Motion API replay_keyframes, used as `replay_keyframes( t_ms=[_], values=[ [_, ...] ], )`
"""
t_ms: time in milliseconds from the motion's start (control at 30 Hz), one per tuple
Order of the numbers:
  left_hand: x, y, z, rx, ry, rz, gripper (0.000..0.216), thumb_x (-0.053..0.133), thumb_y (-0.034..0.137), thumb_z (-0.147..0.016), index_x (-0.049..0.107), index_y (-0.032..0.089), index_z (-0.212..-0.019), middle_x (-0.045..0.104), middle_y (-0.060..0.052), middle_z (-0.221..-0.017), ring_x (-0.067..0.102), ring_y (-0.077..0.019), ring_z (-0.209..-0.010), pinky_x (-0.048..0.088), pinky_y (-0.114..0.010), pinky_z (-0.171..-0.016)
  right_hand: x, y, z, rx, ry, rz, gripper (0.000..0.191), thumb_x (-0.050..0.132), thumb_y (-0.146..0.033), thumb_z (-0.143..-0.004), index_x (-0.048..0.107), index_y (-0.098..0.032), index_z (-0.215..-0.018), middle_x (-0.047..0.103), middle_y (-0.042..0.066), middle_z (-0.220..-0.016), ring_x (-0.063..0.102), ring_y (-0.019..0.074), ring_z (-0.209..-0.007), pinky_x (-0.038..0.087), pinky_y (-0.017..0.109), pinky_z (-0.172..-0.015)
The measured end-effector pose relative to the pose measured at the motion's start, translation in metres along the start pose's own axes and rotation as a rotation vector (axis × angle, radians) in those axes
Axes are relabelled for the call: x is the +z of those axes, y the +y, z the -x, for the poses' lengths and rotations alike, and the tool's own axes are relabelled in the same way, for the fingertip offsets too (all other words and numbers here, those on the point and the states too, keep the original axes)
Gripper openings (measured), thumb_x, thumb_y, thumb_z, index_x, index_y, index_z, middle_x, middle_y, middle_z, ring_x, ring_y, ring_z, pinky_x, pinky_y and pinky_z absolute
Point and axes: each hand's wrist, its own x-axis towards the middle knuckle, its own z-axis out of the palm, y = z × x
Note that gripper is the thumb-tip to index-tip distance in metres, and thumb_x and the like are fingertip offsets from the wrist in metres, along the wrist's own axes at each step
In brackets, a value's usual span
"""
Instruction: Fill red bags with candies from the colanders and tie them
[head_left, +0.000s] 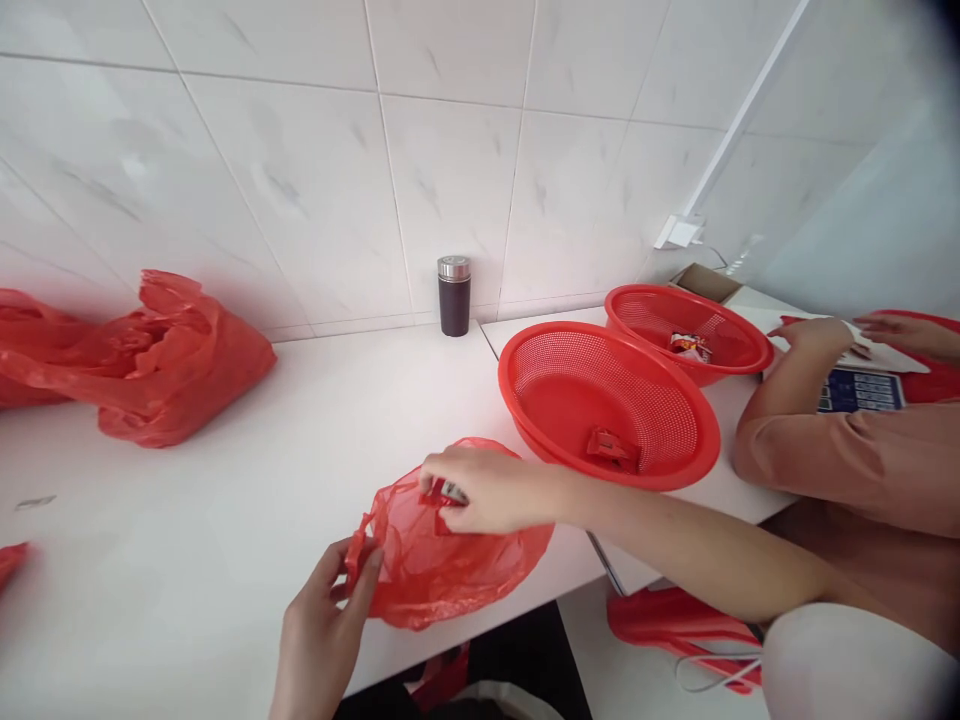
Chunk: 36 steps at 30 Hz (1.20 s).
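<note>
My left hand (322,615) pinches the gathered rim of a thin red plastic bag (457,580) lying open at the table's front edge. Above the bag's mouth, my right hand (491,490) is closed around a small red packet (432,497) with a pale part showing between thumb and fingers. Part of this packet is covered by the fingers. Just beyond my right forearm stands a red perforated basket (517,400), with a few small red packets (613,448) at its bottom.
A second red basket (619,300) behind holds a packet (690,347). Filled red bags (187,360) sit at left, a dark tumbler (454,305) by the wall. At right, a co-worker's arm (795,390) reaches over a scale (862,390); a red stool (660,615) stands below.
</note>
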Motion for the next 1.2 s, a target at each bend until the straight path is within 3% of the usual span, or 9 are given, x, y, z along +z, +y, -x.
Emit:
replay_keyframes(
  t_ms=[100,200,300,400,500,700,900,1033,1200],
  values=[
    [-0.005,0.004,0.001,0.011,0.016,0.124,0.042,0.063,0.057,-0.075,0.069,0.022,-0.097,0.073,-0.004,-0.096,0.065,-0.024,-0.093,0.049,-0.027,-0.075,0.009,-0.002,0.001,-0.004,0.078,0.055,0.049,0.061,-0.043,-0.084,0.05,-0.031,-0.13,0.058,0.007,-0.125,0.058,0.0245,-0.105,0.048,0.037,-0.084],
    [-0.011,0.005,0.003,0.038,0.06,0.155,0.039,0.061,0.055,-0.078,0.071,0.022,-0.096,0.072,-0.006,-0.102,0.063,-0.0262,-0.1,0.048,-0.03,-0.084,-0.025,0.021,0.023,0.082,0.286,0.016,0.043,0.053,-0.046,-0.09,0.051,-0.031,-0.13,0.058,0.007,-0.128,0.059,0.0224,-0.106,0.048,0.036,-0.087],
    [-0.016,0.004,0.008,0.039,0.065,0.168,0.039,0.061,0.054,-0.078,0.071,0.022,-0.097,0.071,-0.006,-0.104,0.061,-0.0284,-0.105,0.047,-0.033,-0.087,-0.062,0.064,0.056,0.32,0.399,0.268,0.044,0.052,-0.042,-0.09,0.05,-0.03,-0.132,0.053,0.008,-0.136,0.052,0.0274,-0.12,0.042,0.043,-0.097],
    [-0.016,0.004,0.013,0.057,0.066,0.212,0.038,0.062,0.052,-0.078,0.07,0.023,-0.101,0.068,-0.006,-0.112,0.057,-0.0295,-0.114,0.043,-0.035,-0.095,-0.068,0.11,0.085,0.731,0.087,0.367,0.075,0.069,-0.043,-0.072,0.043,-0.023,-0.14,0.047,0.018,-0.137,0.057,0.0361,-0.112,0.048,0.045,-0.084],
    [-0.013,0.008,0.017,0.067,0.057,0.258,0.036,0.062,0.05,-0.079,0.069,0.024,-0.103,0.066,-0.005,-0.116,0.053,-0.0296,-0.119,0.039,-0.036,-0.101,-0.051,0.14,0.099,0.865,-0.065,0.311,0.08,0.072,-0.037,-0.066,0.042,-0.018,-0.138,0.053,0.021,-0.126,0.064,0.0334,-0.092,0.049,0.04,-0.069],
    [-0.014,0.012,0.019,0.048,0.045,0.18,0.039,0.061,0.054,-0.078,0.069,0.025,-0.103,0.068,-0.005,-0.11,0.056,-0.0312,-0.116,0.04,-0.042,-0.102,-0.053,0.131,0.09,0.737,0.015,0.193,0.038,0.063,-0.032,-0.076,0.054,-0.019,-0.111,0.066,0.01,-0.1,0.066,0.0229,-0.084,0.048,0.032,-0.069],
    [-0.02,0.014,0.019,-0.012,0.077,0.24,0.035,0.066,0.052,-0.075,0.07,0.024,-0.096,0.069,-0.005,-0.113,0.055,-0.0314,-0.119,0.044,-0.039,-0.1,-0.064,0.039,0.063,0.206,0.39,-0.217,0.037,0.055,-0.04,-0.088,0.047,-0.024,-0.121,0.065,0.002,-0.091,0.064,0.0152,-0.078,0.05,0.031,-0.076],
    [-0.016,0.017,0.018,0.034,0.067,0.339,0.029,0.064,0.05,-0.077,0.067,0.021,-0.082,0.068,-0.007,-0.103,0.055,-0.0321,-0.117,0.042,-0.04,-0.1,-0.011,-0.01,0.031,-0.005,0.179,-0.132,0.048,0.06,-0.038,-0.086,0.046,-0.028,-0.131,0.061,0.005,-0.113,0.063,0.018,-0.092,0.05,0.033,-0.08],
    [-0.022,0.016,0.015,0.118,0.094,0.351,0.027,0.065,0.049,-0.075,0.065,0.022,-0.072,0.066,-0.009,-0.097,0.046,-0.0341,-0.127,0.042,-0.042,-0.101,0.023,-0.006,0.019,0.007,0.039,0.209,0.068,0.069,-0.046,-0.079,0.044,-0.028,-0.141,0.057,0.012,-0.126,0.053,0.0305,-0.114,0.046,0.044,-0.089]
  ],
)
